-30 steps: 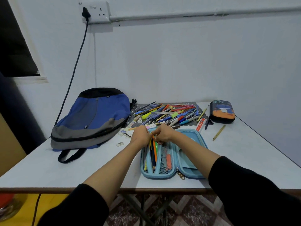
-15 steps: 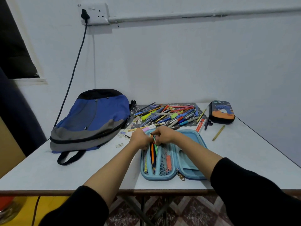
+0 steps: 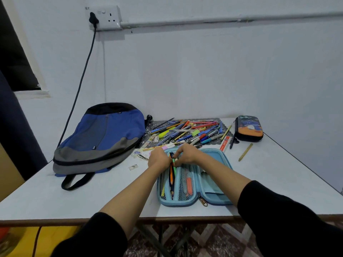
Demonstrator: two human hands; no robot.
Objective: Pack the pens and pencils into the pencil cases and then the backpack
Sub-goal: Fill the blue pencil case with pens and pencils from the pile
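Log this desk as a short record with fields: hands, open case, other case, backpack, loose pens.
Hands: left hand and right hand hold pencils at the open case's far end
Open case: light blue pencil case, unzipped flat, near edge
Other case: dark pencil case, closed, far right
Backpack: blue backpack, lying flat, left
Loose pens: pile of pens behind the open case

You have a single view, from the wide-angle camera on your head. It faces forward and down across the table (image 3: 278, 173) toward the wall (image 3: 204, 71) — close enough that your forearms (image 3: 130, 197) fill the foreground, centred on the pencil case (image 3: 213, 154).
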